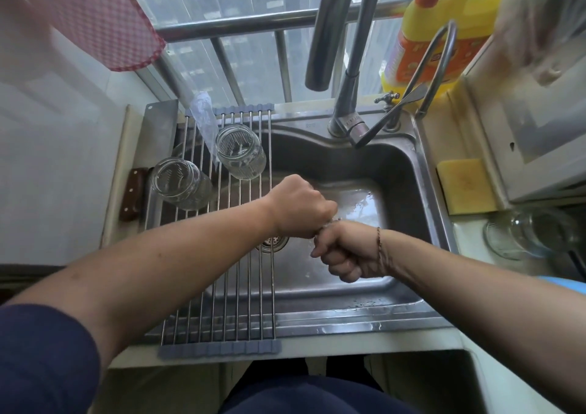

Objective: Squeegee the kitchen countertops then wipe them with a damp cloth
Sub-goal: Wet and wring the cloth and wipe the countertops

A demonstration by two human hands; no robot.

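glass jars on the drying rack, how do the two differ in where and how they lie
The left jar lies at the rack's left edge, nearer the person; the right jar lies further back, nearer the open sink basin. A clear plastic bag touches only the right jar. Both are clear, empty and tipped on their sides.

A red-and-white checked cloth hangs at the upper left. The detergent bottle is yellow with an orange label and cap. The sponge at the sink's right edge is yellow; the sleeve is navy.
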